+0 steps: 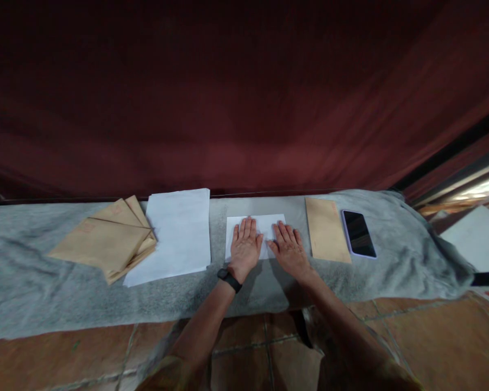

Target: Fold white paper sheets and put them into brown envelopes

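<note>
A small white sheet of paper (265, 224), seemingly folded, lies flat in front of me on the grey cloth. My left hand (245, 244) presses flat on its left half, fingers stretched out, with a dark watch on the wrist. On the right half rests my right hand (290, 247), palm down and fingers spread. Neither hand grips anything. To the right of my right hand is a single brown envelope (328, 231). Left of my left hand lies a stack of larger white paper (183, 231).
Several brown envelopes (110, 236) are fanned out at the left, partly over the white stack. A phone with a purple edge (358, 233) lies at the right. Grey cloth (407, 244) covers the long surface. A dark red curtain-like backdrop (244, 108) rises behind; floor tiles (440, 336) show below.
</note>
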{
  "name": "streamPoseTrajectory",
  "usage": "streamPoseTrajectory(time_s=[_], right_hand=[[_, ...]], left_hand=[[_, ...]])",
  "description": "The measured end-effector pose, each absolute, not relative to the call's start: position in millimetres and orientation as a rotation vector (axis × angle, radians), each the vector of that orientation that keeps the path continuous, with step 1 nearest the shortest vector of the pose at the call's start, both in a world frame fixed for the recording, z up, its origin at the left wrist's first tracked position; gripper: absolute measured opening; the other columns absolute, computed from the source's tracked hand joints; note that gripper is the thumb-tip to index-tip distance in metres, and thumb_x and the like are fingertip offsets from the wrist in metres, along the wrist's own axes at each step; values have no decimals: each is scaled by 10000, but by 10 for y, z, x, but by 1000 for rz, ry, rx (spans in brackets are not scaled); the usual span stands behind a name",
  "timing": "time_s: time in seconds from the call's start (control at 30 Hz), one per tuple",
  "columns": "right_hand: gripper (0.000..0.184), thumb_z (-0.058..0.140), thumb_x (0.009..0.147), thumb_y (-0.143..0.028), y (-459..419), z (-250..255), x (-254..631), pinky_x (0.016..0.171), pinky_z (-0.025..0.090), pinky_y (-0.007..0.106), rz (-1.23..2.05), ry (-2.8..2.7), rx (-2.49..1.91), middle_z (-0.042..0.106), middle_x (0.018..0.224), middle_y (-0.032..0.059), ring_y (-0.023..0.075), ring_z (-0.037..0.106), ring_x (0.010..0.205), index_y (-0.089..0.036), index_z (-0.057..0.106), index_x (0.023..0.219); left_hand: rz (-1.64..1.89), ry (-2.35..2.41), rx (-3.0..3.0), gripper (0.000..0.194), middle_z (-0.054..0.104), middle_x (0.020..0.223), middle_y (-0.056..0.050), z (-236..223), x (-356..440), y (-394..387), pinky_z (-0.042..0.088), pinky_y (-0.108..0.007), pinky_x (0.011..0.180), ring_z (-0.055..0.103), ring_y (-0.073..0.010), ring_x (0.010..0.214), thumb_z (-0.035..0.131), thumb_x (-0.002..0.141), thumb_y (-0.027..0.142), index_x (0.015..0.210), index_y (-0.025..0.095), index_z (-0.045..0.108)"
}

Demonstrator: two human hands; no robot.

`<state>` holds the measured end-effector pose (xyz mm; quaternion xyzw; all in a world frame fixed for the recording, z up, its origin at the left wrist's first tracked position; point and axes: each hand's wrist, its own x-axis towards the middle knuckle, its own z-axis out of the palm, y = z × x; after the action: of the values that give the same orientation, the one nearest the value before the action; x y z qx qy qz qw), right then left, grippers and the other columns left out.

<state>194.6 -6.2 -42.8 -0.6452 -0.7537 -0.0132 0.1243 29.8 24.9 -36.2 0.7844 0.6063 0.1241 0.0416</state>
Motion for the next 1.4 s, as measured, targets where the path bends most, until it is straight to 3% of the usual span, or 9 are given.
streamPoseTrajectory(time_s=[0.33,0.63,1.17,1.27,1.4], right_hand=[[574,316,1061,-365,35,-438,2013,1192,265,540,-118,-2049,-1962,445,1555,209,339,402,1450,-31,424,1514],[528,251,1074,-331,162,-382,1571,1234,232,457,78,-2214,-1737,395,1608,109,246,336,1501,-137,435,1529],[589,361,1052,-406,176,-506,1965,1181,298,480,-92,-2066,-1881,425,1575,199,316,409,1445,-61,408,1527],[574,384,1036,-379,168,-427,2048,1119,369,479,-72,-1987,-1933,508,1506,225,332,480,1371,-38,440,1494],[503,403,1017,-334,179,-282,2126,938,486,406,58,-1885,-2042,680,1244,211,296,656,1091,-70,505,1433]], left_hand=[[365,2071,2306,605,316,1629,-183,-366,144,309,191,-481,1260,265,-276,1533,294,1031,353,1545,37,346],[347,1836,2423,562,334,1640,-93,-316,273,261,189,-502,1268,208,-255,1551,313,1012,255,1560,144,362],[487,2054,2288,597,359,1605,-187,-375,6,220,236,-484,1251,280,-274,1526,319,1026,351,1540,51,366],[493,2075,2283,609,359,1596,-217,-365,-23,202,245,-502,1243,315,-301,1510,326,1026,369,1523,21,385],[478,2085,2303,616,365,1589,-231,-374,-40,200,240,-509,1242,333,-318,1501,329,1027,377,1507,-1,403]])
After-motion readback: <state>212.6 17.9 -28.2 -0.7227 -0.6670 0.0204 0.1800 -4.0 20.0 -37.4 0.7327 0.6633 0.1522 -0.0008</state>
